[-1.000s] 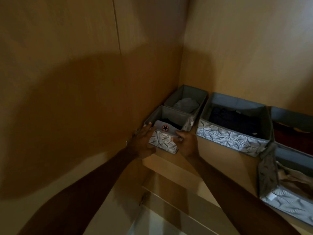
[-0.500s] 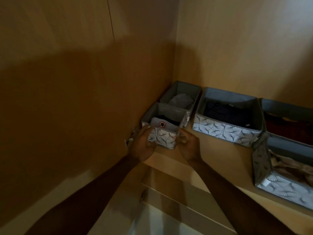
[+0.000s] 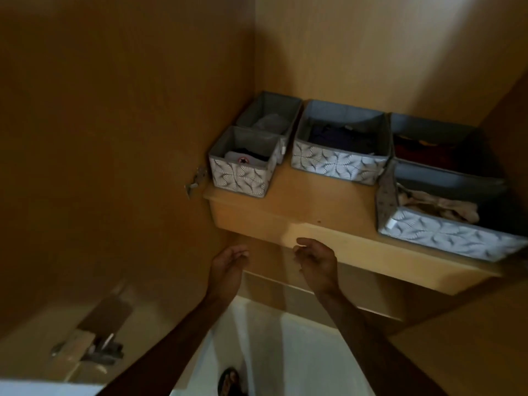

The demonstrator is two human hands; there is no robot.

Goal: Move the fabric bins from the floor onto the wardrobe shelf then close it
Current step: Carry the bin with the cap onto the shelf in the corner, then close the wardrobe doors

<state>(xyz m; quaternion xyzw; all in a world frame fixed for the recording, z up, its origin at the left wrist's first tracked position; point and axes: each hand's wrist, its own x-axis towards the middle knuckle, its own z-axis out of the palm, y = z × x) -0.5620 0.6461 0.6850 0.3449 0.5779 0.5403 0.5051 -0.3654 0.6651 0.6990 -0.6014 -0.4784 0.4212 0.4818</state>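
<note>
Both hands hang empty below the wardrobe shelf, all five bins up on it.

The fingers [image 3: 303,247] of the right hand [image 3: 317,261] and those of the left hand [image 3: 228,262] are loosely curled and spread, holding nothing, just beneath the front edge of the shelf [image 3: 314,201]. Above them, the small bin [image 3: 243,167] sits at the shelf's left front corner, near a metal hinge [image 3: 197,180]. Behind it is a second small bin [image 3: 270,114]; to the right stands a wider bin [image 3: 340,147] with dark clothes, then a back bin [image 3: 437,144] and a front bin [image 3: 451,224] holding beige cloth. A sandalled foot [image 3: 228,381] shows on the floor below.
</note>
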